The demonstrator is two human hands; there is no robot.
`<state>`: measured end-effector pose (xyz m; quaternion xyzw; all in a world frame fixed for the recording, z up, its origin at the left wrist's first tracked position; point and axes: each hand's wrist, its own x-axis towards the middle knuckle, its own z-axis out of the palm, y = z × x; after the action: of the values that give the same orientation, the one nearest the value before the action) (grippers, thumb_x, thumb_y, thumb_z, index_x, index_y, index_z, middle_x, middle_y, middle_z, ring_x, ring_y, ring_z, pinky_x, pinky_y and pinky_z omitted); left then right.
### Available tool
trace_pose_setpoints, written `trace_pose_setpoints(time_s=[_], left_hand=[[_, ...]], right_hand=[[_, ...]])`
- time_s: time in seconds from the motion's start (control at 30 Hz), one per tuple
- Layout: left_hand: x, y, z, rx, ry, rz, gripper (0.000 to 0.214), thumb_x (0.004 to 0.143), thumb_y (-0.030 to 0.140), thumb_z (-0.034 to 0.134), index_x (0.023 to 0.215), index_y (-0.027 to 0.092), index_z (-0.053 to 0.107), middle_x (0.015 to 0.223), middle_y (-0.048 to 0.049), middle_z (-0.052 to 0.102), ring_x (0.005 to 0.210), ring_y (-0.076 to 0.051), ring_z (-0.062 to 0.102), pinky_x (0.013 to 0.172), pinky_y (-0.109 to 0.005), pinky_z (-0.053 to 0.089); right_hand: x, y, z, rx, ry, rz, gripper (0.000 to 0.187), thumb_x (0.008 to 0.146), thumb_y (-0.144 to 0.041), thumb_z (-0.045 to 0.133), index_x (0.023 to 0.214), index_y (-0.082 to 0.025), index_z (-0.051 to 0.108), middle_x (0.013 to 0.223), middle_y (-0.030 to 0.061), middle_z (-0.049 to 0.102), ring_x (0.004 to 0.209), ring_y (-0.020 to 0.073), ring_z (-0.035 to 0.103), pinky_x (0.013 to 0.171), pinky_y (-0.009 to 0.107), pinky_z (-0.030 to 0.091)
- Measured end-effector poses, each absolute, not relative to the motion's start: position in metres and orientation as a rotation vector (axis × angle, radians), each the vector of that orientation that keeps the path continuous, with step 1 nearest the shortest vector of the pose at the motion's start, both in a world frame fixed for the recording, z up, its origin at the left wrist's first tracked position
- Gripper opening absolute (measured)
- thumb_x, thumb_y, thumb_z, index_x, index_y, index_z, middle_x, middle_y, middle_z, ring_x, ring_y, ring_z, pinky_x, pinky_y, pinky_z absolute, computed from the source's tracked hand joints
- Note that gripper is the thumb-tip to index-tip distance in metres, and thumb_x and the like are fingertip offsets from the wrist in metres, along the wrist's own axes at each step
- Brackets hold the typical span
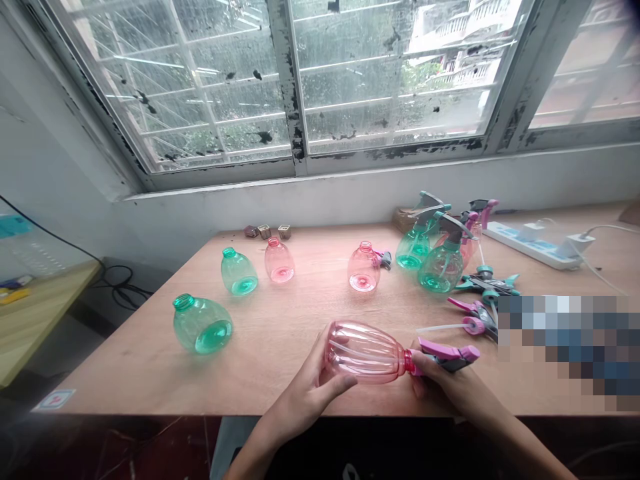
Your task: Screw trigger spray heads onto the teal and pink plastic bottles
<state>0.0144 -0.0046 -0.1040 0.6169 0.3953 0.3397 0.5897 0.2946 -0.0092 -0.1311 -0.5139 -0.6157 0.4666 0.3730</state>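
A clear pink spray bottle (367, 350) lies sideways in the air above the table's front part, its base to the left. My left hand (313, 383) is wrapped round the base end, thumb along the underside. At the neck, my right hand (435, 377) grips the pink and grey trigger sprayer (453, 353), which sits at the bottle's mouth. Inside the bottle a pale dip tube shows. How far the sprayer is screwed on cannot be seen. Just beyond my right hand lie a loose pink sprayer (475, 323) with its tube and several green-grey sprayers (490, 283).
Headless green bottles (203, 327) and pink bottles (280, 261) stand on the wooden table (280, 327). Assembled green spray bottles (441, 267) crowd the back right, near a white power strip (533, 245). Small cubes (284, 231) sit by the wall. A blurred patch covers the right.
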Motion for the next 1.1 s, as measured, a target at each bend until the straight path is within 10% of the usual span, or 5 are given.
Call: trace_pose_setpoints(time_s=[1.1], left_hand=[[0.0163, -0.0058, -0.1046, 1.571, 0.970, 0.828, 0.098, 0.084, 0.031, 0.082, 0.162, 0.031, 0.022, 0.172, -0.0086, 0.022, 0.159, -0.030, 0.018, 0.132, -0.048, 0.011]], right_hand=[[0.2906, -0.0103, -0.1239, -1.369, -1.595, 1.186, 0.059, 0.099, -0.062, 0.043, 0.057, -0.024, 0.058, 0.062, 0.0028, 0.059, 0.066, 0.0219, 0.056, 0.067, 0.032, 0.047]])
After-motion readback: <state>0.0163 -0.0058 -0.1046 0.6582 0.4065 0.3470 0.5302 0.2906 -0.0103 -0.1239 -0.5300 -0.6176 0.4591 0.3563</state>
